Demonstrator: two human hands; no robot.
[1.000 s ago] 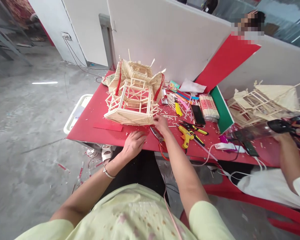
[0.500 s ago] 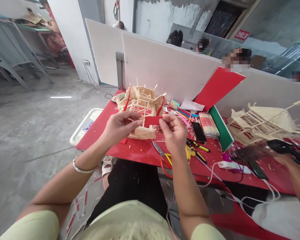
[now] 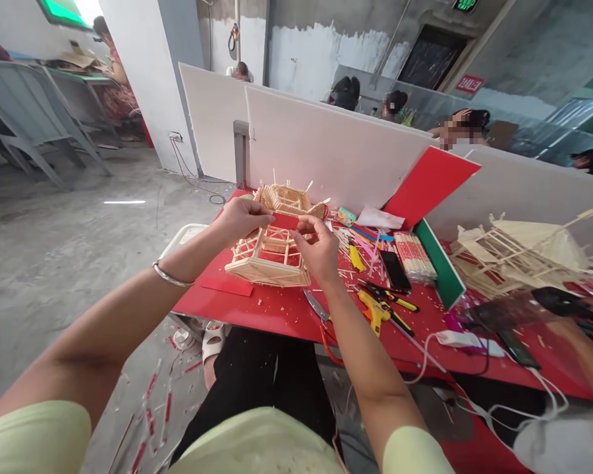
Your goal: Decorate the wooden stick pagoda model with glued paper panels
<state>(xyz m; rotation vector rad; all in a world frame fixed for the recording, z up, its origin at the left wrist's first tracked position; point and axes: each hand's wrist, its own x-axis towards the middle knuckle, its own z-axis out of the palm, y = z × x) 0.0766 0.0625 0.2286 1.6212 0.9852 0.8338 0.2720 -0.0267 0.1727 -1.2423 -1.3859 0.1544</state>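
A small red paper strip (image 3: 285,221) is stretched between my two hands, against the upper part of a model house made of wooden sticks (image 3: 267,271). My left hand (image 3: 244,217) pinches the strip's left end between thumb and fingers. At its right end, the fingertips of my right hand (image 3: 320,247) are closed on it. The stick model lies on the red table, its flat base toward me and its roof tiers away from me. Part of its frame is hidden behind my hands. A larger piece of red paper (image 3: 230,286) rests on the table left of the base.
Right of the model lie scissors (image 3: 317,306), a yellow glue gun (image 3: 374,311), a yellow cutter (image 3: 356,258), a phone (image 3: 395,270) and packed sticks (image 3: 415,255). White boards (image 3: 336,138) stand behind. Another stick model (image 3: 518,253) and another person's arm (image 3: 580,349) are at right.
Both hands have moved the red strip away from me and slightly left, up against the model's frame. The model's base now shows more fully, and the view has shifted slightly.
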